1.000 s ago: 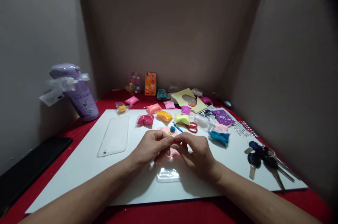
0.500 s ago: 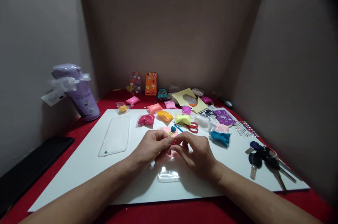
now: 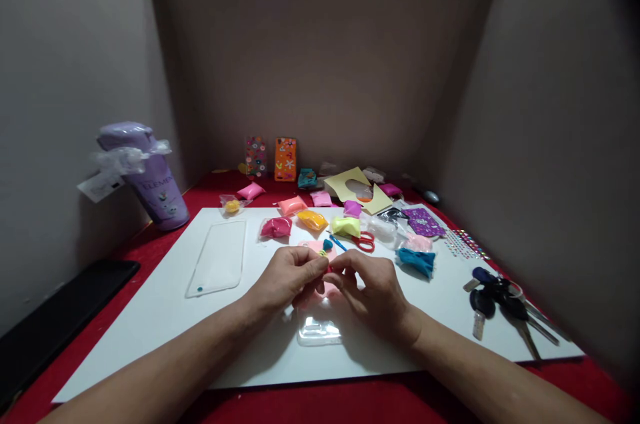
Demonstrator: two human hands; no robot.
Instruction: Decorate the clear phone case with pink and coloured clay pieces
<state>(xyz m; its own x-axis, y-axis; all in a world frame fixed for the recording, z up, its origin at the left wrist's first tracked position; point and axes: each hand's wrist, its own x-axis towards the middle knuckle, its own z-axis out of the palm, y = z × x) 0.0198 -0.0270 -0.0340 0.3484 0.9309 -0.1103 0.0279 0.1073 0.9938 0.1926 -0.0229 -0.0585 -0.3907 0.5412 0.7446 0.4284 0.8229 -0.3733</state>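
My left hand (image 3: 293, 275) and my right hand (image 3: 373, 287) meet at their fingertips over a clear phone case (image 3: 319, 332), whose far part is covered in pink. Between the pinched fingertips shows a small red piece (image 3: 329, 269), mostly hidden by the fingers. Just beyond them, a teal lump (image 3: 327, 245) and thin yellow strands sit on the pink surface. A blue tool (image 3: 339, 243) and red-handled scissors (image 3: 366, 242) lie behind my right hand. To the left, a second clear case (image 3: 219, 257) rests on the white board (image 3: 165, 317).
Clay packets, including crimson (image 3: 276, 228), orange (image 3: 313, 219) and blue (image 3: 417, 262), lie across the board's far side. Keys (image 3: 500, 301) lie at right. A purple tumbler (image 3: 155, 177) stands at left, and decorated cases (image 3: 285, 159) stand at the back.
The view has shifted very slightly. My fingertips have moved a little closer together around the red piece.
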